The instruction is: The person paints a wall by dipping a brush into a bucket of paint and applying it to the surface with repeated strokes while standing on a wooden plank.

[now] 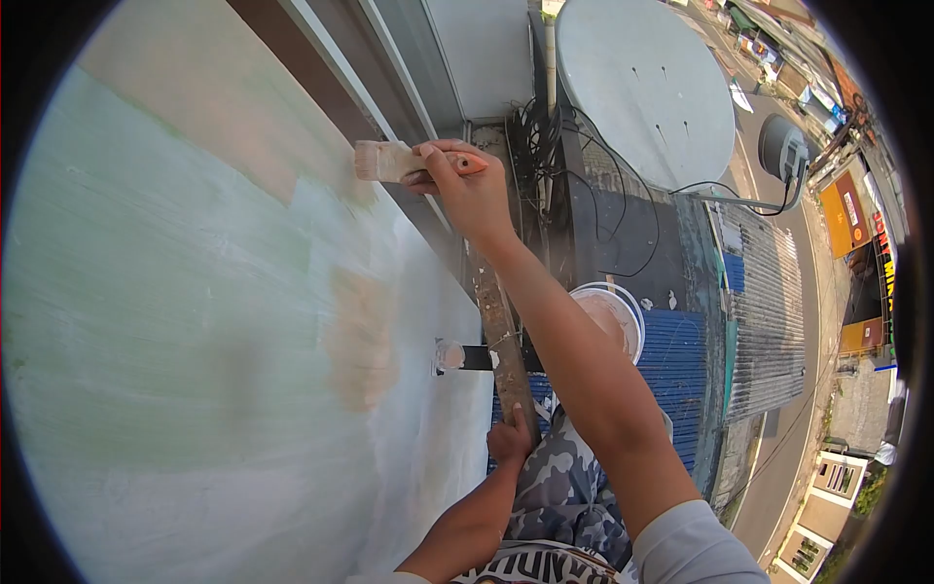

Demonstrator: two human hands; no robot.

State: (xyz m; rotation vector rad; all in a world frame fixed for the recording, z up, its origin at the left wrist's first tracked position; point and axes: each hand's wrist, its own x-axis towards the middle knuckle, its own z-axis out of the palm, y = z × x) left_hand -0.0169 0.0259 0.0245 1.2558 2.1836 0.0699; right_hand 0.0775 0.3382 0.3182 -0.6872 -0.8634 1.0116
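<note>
right hand (465, 190) gripping paintbrush (394, 161), handle hidden

The right hand (465, 187) is covering most of the paintbrush (389, 161) handle, leaving only an orange tip showing. The left hand (509, 440) is wrapping the lower end of a wooden plank (499, 326), hiding it. The forearm is crossing the paint bucket (611, 313), masking its near rim. The street signs (882, 255) are reading too small and curved to make out.
</note>
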